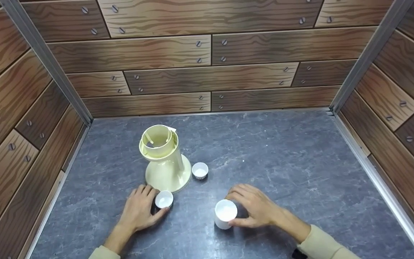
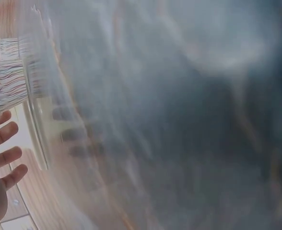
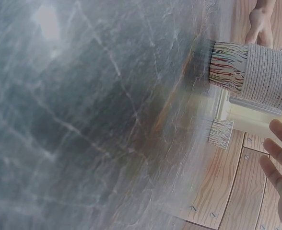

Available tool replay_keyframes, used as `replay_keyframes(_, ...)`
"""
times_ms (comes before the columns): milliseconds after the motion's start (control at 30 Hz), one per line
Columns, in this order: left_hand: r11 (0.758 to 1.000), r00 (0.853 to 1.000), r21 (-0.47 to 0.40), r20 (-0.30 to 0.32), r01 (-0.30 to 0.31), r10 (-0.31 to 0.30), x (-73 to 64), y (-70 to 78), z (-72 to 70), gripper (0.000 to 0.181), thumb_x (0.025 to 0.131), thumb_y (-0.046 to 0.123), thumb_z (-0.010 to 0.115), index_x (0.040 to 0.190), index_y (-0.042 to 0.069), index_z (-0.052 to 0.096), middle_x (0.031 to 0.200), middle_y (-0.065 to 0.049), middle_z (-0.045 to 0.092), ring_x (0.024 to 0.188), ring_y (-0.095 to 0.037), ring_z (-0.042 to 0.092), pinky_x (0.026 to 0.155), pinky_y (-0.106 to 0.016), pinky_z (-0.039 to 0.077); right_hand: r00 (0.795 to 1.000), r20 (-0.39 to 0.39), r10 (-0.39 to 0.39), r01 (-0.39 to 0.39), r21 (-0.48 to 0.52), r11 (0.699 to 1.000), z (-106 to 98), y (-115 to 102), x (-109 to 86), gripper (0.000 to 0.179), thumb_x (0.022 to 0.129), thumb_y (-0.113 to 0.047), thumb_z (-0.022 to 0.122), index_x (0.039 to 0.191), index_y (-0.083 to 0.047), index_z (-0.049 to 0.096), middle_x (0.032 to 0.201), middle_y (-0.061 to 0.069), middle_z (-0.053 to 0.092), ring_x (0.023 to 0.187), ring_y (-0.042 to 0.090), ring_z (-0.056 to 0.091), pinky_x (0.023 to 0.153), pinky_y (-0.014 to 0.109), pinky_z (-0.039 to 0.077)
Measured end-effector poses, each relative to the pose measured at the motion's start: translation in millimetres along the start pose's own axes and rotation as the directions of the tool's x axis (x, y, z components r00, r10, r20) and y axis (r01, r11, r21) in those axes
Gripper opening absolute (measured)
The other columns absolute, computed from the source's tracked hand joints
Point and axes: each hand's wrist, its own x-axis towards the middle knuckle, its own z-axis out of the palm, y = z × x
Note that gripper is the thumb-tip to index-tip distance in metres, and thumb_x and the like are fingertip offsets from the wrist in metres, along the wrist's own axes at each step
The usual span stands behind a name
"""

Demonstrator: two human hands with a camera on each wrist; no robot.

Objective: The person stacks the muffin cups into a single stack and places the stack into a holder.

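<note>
A small paper cup (image 1: 164, 199) with thin coloured wavy lines stands open side up. My left hand (image 1: 137, 208) pinches it, thumb on the near right side and index finger on the far side; the other fingers stand apart in the left wrist view. My right hand (image 1: 255, 205) holds an upright stack of the same paper cups (image 1: 225, 214) between thumb and index finger. In the right wrist view, the patterned lowest cup and rows of rims show on the stack (image 3: 261, 74). Behind the left hand's cup is a cream plastic stand (image 1: 165, 172), flared at the base with an open tube top.
Another paper cup (image 1: 200, 171) sits upright just right of the stand's base. The dark grey marbled table (image 1: 286, 154) is enclosed by wood-patterned walls (image 1: 207, 77) at the back and both sides, with metal strips (image 1: 386, 194) along the edges.
</note>
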Motion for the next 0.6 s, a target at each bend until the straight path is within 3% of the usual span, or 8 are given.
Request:
replay_keyframes(200,1.0,0.999,-0.021,-0.03,-0.019,0.019,2.4,4.6,-1.4,0.058,0.084,0.069,0.071,0.112,0.018,0.067,0.106,-0.003,0.066,0.099,-0.024,0.061,0.08,-0.044,0.051,1.0,-0.013,-0.017,0.016,-0.023,1.0,1,2,0.4,0.055,0.092,-0.064,0.069,0.12,-0.017,0.067,0.113,-0.003,0.068,0.103,0.013,0.064,0.089,0.033,0.055)
replay_keyframes(600,0.993,0.988,-0.023,-0.107,-0.117,0.114,10.4,21.3,-4.3,0.057,0.083,0.07,0.07,0.109,0.02,0.067,0.102,0.0,0.065,0.098,-0.022,0.06,0.075,-0.038,0.049,0.999,-0.025,-0.03,0.029,-0.041,0.999,2,2,0.5,0.056,0.091,-0.065,0.07,0.12,-0.017,0.067,0.112,-0.003,0.068,0.102,0.013,0.064,0.088,0.032,0.055)
